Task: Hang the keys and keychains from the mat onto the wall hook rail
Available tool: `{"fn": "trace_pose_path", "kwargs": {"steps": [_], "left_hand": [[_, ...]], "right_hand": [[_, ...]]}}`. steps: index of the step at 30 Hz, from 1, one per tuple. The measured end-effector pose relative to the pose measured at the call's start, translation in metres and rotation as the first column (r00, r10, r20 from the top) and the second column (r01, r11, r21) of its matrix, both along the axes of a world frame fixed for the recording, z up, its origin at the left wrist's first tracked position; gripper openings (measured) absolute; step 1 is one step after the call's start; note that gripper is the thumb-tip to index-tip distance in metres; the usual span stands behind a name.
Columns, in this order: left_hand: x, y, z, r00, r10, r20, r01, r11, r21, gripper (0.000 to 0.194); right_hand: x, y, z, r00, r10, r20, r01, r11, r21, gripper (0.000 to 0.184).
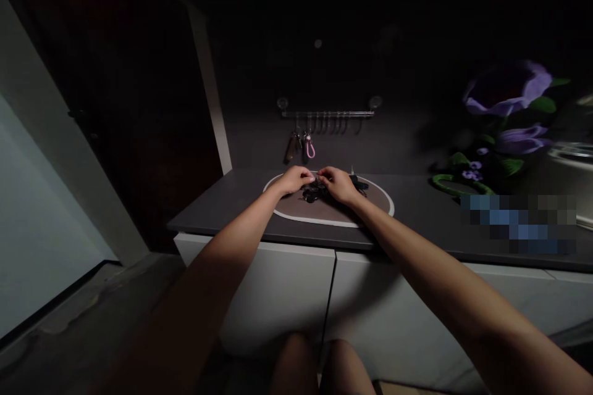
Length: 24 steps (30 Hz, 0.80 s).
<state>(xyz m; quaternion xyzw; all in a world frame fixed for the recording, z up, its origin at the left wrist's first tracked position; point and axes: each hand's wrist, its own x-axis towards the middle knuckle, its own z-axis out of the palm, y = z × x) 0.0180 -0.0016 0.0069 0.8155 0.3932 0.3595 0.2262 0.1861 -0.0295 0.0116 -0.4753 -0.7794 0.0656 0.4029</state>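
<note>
at twelve o'clock, left hand [294,180] and right hand [339,185] curl at dark items [310,194] on the mat [324,214]; grips unclear.

Purple flowers [523,139], dark door [139,105], white cabinets [287,290]

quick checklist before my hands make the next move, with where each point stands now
1. Left hand and right hand both over the mat: ok
2. Dark bundle within reach of the fingers: ok
3. Firm grip by each hand: cannot tell, fingertips too small and dark
4. Bare hooks left on the wall rail: ok
5. Light good enough for fine detail: not ok, scene is dim
</note>
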Motion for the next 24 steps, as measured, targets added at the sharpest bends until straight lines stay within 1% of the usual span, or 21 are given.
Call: {"fn": "trace_pose_path", "kwargs": {"steps": [2, 4, 7, 11, 14, 18, 22, 24], "left_hand": [[-0.003, 0.003, -0.008, 0.999, -0.034, 0.012, 0.034, 0.999, -0.008, 0.020], [-0.008, 0.005, -0.012, 0.998, -0.063, -0.008, 0.063, 0.998, -0.012, 0.021], [-0.014, 0.004, -0.013, 0.993, -0.103, -0.057, 0.103, 0.995, -0.003, 0.023], [-0.016, 0.000, -0.011, 0.980, -0.139, -0.140, 0.143, 0.990, 0.018, 0.020], [-0.015, -0.003, -0.011, 0.979, -0.108, -0.173, 0.120, 0.991, 0.061, 0.018], [-0.014, 0.000, -0.013, 0.983, -0.070, -0.167, 0.091, 0.989, 0.117, 0.017], [-0.013, 0.003, -0.013, 0.995, -0.030, -0.095, 0.045, 0.987, 0.152, 0.016], [-0.012, 0.002, -0.012, 0.999, 0.000, -0.048, 0.007, 0.990, 0.143, 0.015]], "right_hand": [[0.001, 0.001, -0.006, 0.996, 0.019, 0.090, -0.022, 0.999, 0.032, 0.018], [0.002, 0.003, -0.011, 0.985, 0.031, 0.169, -0.040, 0.998, 0.051, 0.021], [0.003, 0.005, -0.015, 0.968, 0.056, 0.246, -0.071, 0.996, 0.055, 0.027], [0.002, 0.007, -0.017, 0.954, 0.089, 0.287, -0.112, 0.992, 0.063, 0.031], [0.001, 0.006, -0.016, 0.952, 0.080, 0.295, -0.103, 0.993, 0.061, 0.030], [-0.001, 0.003, -0.014, 0.958, 0.047, 0.283, -0.060, 0.997, 0.037, 0.024], [-0.002, 0.001, -0.013, 0.964, 0.063, 0.258, -0.063, 0.998, -0.007, 0.020], [-0.003, 0.001, -0.013, 0.967, 0.069, 0.244, -0.062, 0.997, -0.038, 0.019]]}}
